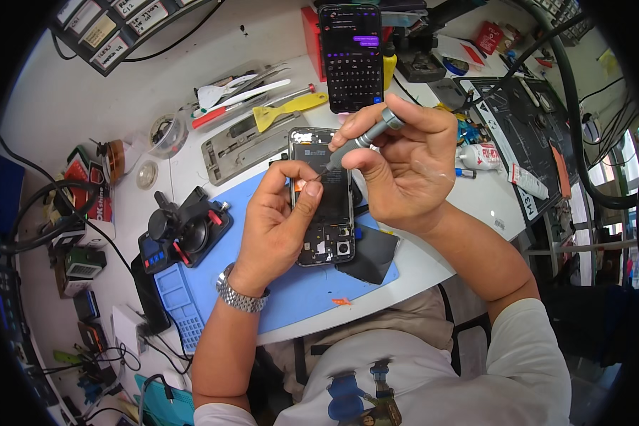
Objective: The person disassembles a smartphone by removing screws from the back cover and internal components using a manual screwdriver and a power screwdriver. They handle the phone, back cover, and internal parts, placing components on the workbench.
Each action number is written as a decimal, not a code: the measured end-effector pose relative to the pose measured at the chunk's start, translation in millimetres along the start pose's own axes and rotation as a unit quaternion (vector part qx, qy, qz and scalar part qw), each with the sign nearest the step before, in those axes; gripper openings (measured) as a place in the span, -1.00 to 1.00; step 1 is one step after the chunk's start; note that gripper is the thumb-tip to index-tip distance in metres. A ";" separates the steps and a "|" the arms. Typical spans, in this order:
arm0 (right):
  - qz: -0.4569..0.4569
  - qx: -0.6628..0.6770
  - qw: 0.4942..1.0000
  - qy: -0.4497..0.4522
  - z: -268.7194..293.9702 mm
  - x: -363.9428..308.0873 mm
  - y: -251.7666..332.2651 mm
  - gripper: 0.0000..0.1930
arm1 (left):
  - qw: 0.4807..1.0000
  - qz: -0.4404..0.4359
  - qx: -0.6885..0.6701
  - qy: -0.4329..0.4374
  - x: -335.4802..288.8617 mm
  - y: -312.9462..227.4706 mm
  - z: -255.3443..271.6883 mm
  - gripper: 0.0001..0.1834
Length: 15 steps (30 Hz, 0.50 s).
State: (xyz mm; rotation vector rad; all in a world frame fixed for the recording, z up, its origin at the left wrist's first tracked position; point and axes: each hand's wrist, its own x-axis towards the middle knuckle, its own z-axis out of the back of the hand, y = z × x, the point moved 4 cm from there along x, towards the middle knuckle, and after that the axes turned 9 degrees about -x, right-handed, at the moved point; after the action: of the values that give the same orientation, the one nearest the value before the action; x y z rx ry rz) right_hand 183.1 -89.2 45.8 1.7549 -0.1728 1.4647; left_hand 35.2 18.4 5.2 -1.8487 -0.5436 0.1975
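Observation:
An opened smartphone (324, 206) lies on a blue mat, its battery, circuit board and camera exposed. Above its upper half, my right hand (412, 160) grips a grey screwdriver (366, 138) that slants down to the left. My left hand (280, 213), a metal watch on its wrist, pinches thumb and forefinger together at the screwdriver's thin tip. What is between those fingers is too small to make out. A dark flat panel (370, 255) rests partly on the mat, right of the phone's lower end.
Behind the opened phone, a lit phone (351, 60) stands upright. A yellow scraper (290, 110) and metal holder (245, 142) lie back left. On the blue mat's (280, 302) left sits a black clamp stand (188, 227). White tubes (479, 156) lie to the right.

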 end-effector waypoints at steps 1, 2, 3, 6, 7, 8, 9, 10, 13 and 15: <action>-0.002 -0.001 1.000 -0.002 0.1 0.1 0.0 -0.34 | 1.000 -0.002 0.000 -0.001 0.3 -0.2 -1.0 -0.83; -0.003 0.000 1.000 -0.004 0.4 -0.2 0.2 -0.33 | 1.000 -0.003 0.000 -0.001 0.3 -0.5 -1.9 -0.83; -0.006 -0.003 1.000 -0.004 -1.5 -0.7 0.7 -0.33 | 1.000 0.002 0.001 -0.004 -1.0 -1.8 -1.3 -0.84; -0.014 -0.008 1.000 0.003 -2.3 -1.2 1.6 -0.32 | 1.000 0.007 0.005 -0.007 -0.7 -3.4 -2.3 -0.84; -0.022 -0.010 1.000 0.008 -2.2 -1.8 2.6 -0.31 | 1.000 0.007 0.009 -0.007 -0.3 -4.2 -2.9 -0.84; -0.030 -0.014 0.999 0.014 -2.0 -2.0 3.0 -0.30 | 1.000 0.009 0.013 -0.007 0.2 -5.2 -3.6 -0.84; -0.020 -0.017 1.000 0.017 -1.6 -1.4 3.7 -0.30 | 1.000 0.019 -0.008 0.001 0.4 -6.2 -5.0 -0.78; -0.012 -0.022 0.999 0.021 -1.1 -0.6 4.0 -0.30 | 0.999 0.032 -0.028 0.009 0.2 -7.7 -6.4 -0.71; 0.004 -0.032 0.999 0.022 0.1 1.5 3.7 -0.29 | 0.997 0.037 -0.061 -0.002 -3.1 -11.2 -13.6 -0.42; 0.008 -0.047 0.999 0.011 1.6 2.2 3.7 -0.29 | 0.998 0.040 -0.056 -0.011 -4.1 -11.3 -16.1 -0.26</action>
State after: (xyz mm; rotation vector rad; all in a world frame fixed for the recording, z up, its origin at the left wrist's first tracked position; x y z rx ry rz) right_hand 182.9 -91.7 49.6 1.6640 -0.2412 1.4634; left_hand 34.9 5.5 20.7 -1.9822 -0.5047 0.2461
